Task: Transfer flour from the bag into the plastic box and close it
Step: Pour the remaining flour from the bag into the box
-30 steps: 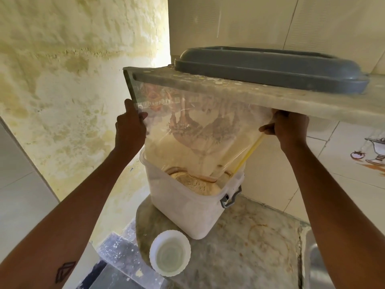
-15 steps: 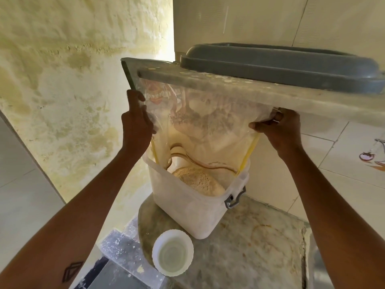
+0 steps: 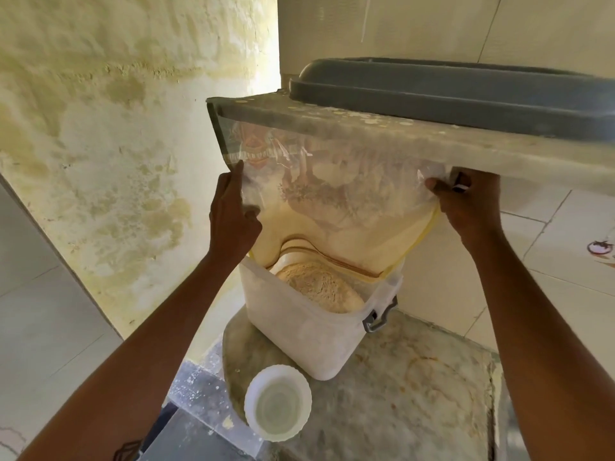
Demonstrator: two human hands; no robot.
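Flour bag (image 3: 332, 201) upside down, mouth inside the plastic box (image 3: 299, 331) at center, flour (image 3: 316, 287) heaped inside. Left hand (image 3: 233, 217) at 9 o'clock of the bag, fingers straight against its side w/ thumb pinching the film; right hand (image 3: 466, 204) at 3 o'clock pinches the bag's upper corner. Grey lid (image 3: 449, 91) on shelf (image 3: 366, 134) at 12; white cup (image 3: 278, 407) at 6 of box

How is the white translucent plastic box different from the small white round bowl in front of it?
The white translucent plastic box is tall and rectangular; the small white round bowl is low, with a scalloped rim. The box holds a mound of tan flour; the bowl looks empty. The box has a grey latch; the bowl has none. Both stand open on the stone counter.
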